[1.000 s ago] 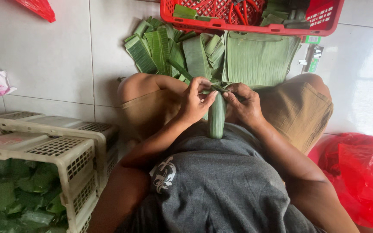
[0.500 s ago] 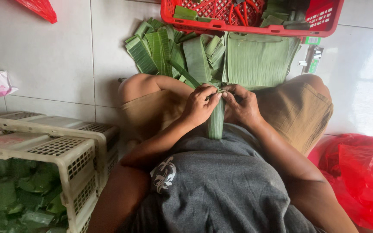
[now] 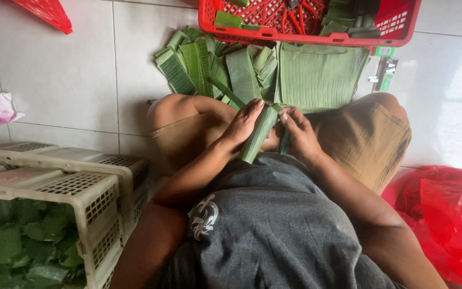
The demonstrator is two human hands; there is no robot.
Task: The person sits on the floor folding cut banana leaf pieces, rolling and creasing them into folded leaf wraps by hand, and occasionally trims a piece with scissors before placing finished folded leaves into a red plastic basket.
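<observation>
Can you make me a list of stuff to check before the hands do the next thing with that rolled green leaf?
1. Left hand has a grip on the rolled leaf: ok, fingers wrap its upper part.
2. Right hand is at the roll: ok, its fingertips pinch by the roll's top end.
3. Top end is folded shut: cannot tell, fingers hide it.
4. More cut leaves are near: ok, a pile lies on the tile floor just past the knees.
5. Red basket is close: ok, beyond the pile.
6. White crate with green bundles is near: ok, beside the left arm.
</observation>
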